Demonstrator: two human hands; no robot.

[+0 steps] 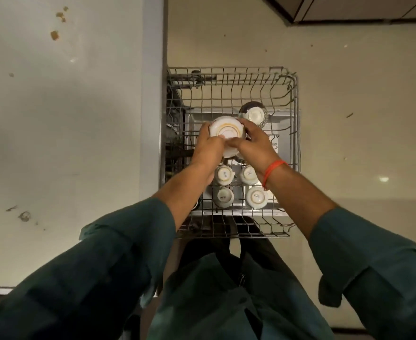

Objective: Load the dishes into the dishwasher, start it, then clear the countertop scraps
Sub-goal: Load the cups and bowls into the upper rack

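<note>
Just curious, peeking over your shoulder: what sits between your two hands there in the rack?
An upturned white bowl, gripped by the left hand and right hand over the dishwasher rack, seen from the head camera.

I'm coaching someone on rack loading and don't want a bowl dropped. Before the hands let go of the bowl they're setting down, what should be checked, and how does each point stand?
1. Both hands on the bowl: ok, left hand and right hand grip its sides.
2. Bowl upside down: ok, its foot ring faces up.
3. Bowl seated on the wire rack: cannot tell, the hands hide its rim.
4. Clear of the dark bowl behind: cannot tell, they look very close.
5. Clear of the four upturned cups nearer the person: cannot tell, the wrists cover the gap.
6. Rack pulled out: ok.
</note>
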